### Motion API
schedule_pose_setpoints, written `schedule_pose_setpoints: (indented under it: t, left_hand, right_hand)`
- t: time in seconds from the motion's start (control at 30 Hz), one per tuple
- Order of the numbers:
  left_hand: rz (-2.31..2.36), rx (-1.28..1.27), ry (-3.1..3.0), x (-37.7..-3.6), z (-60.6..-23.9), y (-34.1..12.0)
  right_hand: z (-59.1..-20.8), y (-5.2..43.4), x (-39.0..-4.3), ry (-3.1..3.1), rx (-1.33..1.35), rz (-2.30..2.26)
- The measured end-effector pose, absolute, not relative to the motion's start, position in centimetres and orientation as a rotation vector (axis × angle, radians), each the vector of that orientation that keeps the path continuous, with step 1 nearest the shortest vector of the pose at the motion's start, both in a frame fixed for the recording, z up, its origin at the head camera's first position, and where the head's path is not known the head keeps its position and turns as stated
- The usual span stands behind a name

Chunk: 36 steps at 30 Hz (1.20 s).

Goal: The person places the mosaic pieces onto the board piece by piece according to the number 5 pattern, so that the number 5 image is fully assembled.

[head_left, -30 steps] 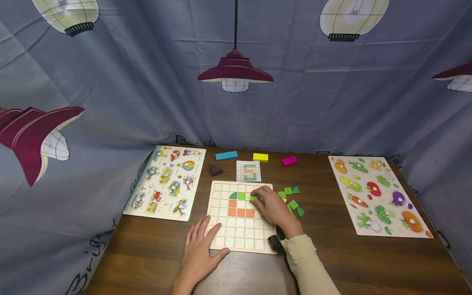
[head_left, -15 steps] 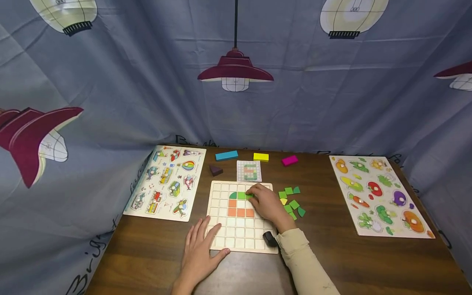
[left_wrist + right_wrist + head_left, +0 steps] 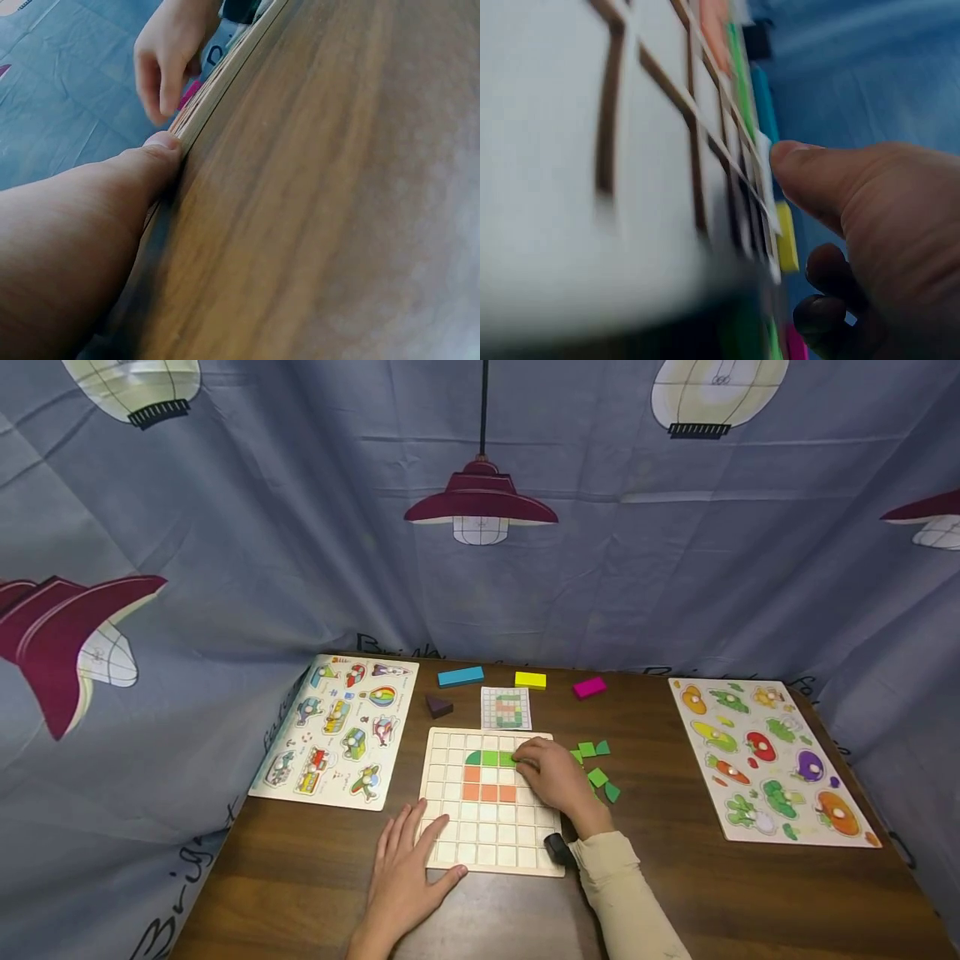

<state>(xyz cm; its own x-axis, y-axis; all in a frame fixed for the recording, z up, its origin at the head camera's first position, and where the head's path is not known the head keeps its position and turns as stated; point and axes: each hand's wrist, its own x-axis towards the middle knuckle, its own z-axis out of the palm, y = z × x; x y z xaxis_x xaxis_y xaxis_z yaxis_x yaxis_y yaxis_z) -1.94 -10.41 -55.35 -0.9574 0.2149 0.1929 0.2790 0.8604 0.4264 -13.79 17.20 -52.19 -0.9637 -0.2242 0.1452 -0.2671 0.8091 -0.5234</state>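
Observation:
A cream gridded wooden board lies in front of me. On it sit a dark green quarter-round piece, a row of light green squares and several orange squares. My right hand hovers just right of the green row, fingers bent. In the right wrist view its thumb stands apart from the fingers, with nothing visible between them. My left hand rests spread at the board's lower left corner. Its thumb touches the board's edge in the left wrist view.
Loose green pieces lie right of the board, partly behind the right hand. A printed pattern card and blue, yellow, magenta and dark blocks lie beyond. Vehicle and vegetable puzzle boards flank it.
A light green square has been set into the row beside another green square. My right hand shifted left with it, then let go and drew back right. The left hand stays put.

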Motion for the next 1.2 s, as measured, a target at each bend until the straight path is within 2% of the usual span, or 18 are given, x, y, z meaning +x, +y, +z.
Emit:
schedule_pose_setpoints:
  t: [0.17, 0.4, 0.53, 0.7, 1.2]
  left_hand:
    - [-0.691, -0.383, -2.900, -1.9, -55.5, -10.4]
    - [-0.700, -0.389, -2.887, -1.7, -55.6, -10.2]
    - [-0.684, -0.386, -2.897, -1.8, -55.8, -10.2]
    - [-0.693, -0.374, -2.914, -1.9, -55.7, -10.3]
    - [-0.698, -0.381, -2.928, -1.8, -55.4, -10.4]
  right_hand:
    - [-52.3, 20.6, -12.0, -2.846, 0.275, 0.940]
    - [-53.5, 26.7, -7.2, -2.699, 0.155, 0.899]
    - [-54.7, 28.5, -5.1, -2.613, 0.108, 0.939]
    - [-55.5, 28.2, -4.0, -2.611, 0.135, 0.939]
    - [-55.3, 24.9, -4.4, -2.755, -0.038, 0.555]
